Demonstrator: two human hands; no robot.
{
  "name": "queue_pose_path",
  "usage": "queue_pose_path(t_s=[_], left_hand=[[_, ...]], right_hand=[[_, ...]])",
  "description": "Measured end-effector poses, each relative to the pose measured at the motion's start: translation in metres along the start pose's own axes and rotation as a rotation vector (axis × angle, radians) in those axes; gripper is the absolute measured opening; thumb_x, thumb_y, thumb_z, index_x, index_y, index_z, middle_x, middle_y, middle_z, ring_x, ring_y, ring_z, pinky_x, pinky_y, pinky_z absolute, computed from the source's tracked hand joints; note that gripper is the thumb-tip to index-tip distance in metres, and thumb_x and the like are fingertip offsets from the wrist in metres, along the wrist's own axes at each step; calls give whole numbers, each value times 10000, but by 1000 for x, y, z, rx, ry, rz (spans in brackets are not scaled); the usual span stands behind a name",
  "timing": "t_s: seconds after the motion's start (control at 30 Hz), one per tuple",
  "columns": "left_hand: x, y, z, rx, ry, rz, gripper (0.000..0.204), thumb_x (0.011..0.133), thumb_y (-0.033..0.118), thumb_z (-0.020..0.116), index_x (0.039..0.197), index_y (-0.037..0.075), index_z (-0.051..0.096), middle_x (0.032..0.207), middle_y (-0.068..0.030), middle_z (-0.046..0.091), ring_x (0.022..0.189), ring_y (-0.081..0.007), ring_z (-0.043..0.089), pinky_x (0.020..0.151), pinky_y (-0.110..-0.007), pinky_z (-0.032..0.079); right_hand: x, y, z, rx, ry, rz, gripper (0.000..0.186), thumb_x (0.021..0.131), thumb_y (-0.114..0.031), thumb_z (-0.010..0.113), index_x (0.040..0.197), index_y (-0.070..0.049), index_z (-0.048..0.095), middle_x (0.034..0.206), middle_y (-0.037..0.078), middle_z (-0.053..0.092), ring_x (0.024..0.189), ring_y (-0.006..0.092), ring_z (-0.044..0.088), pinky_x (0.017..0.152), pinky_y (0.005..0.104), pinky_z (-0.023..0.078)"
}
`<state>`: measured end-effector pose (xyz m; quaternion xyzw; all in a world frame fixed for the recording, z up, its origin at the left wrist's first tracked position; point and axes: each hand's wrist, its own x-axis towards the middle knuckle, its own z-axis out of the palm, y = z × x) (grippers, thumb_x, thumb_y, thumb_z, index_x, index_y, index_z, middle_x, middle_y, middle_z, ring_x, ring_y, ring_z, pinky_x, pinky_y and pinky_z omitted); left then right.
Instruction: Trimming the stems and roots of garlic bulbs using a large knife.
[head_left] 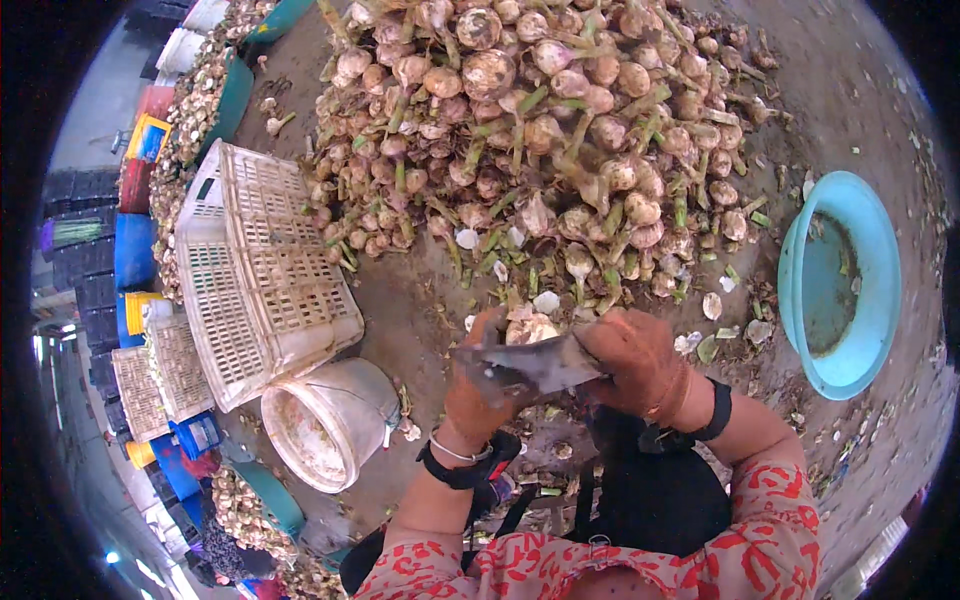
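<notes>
My right hand (640, 362), in an orange-brown work glove, is closed round the handle end of a broad dark-bladed knife (545, 364). The blade points left across the front of my left hand (478, 395), which wears a matching glove. A pale garlic bulb (531, 329) shows just beyond the blade, against the fingers of my left hand, which curl round its side. The blade hides part of that hand and the bulb's lower side. Right beyond my hands rises a big heap of garlic bulbs (520, 150) with cut green stems.
White slatted crates (265, 260) lean left of the heap, with a dirty white bucket (320, 425) in front. A light-blue basin (793, 290) lies on the ground at right. Green tubs (232, 105) of garlic line the far left. Peel scraps (712, 306) litter the ground.
</notes>
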<state>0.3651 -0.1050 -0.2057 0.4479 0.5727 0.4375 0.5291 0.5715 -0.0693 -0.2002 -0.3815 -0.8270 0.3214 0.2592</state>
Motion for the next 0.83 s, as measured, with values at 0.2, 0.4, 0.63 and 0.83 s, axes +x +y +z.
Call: queue_pose_path(t_s=[0.2,0.4,0.63,0.83], left_hand=[[16,6,-2,389,-69,189,362,779,123,649,1097,24,506,1001,-116,618,889,-209,616,784,-315,496],[4,49,16,309,-112,30,389,709,203,722,1007,30,542,863,-85,645,778,-192,632,714,-308,504],[1,34,20,38,-34,-65,632,674,198,753,1190,6,443,1075,-160,562,1005,-250,553,859,-367,446],[0,38,29,982,10,210,835,688,341,737,1338,33,313,1268,-232,385,1182,-365,369,1021,-498,259]], right_hand=[[4,4,7,-61,-11,-11,443,565,-204,725,939,-89,518,830,116,549,725,314,579,599,414,450],[-8,58,54,-274,-155,299,337,647,-233,685,896,-84,515,772,145,572,655,343,586,551,446,455],[11,44,45,722,97,528,409,793,-288,632,1131,-83,531,876,147,637,780,289,611,737,367,472],[34,23,19,1068,-57,644,618,792,-305,651,1333,-129,409,1276,168,475,1119,309,473,948,403,348]])
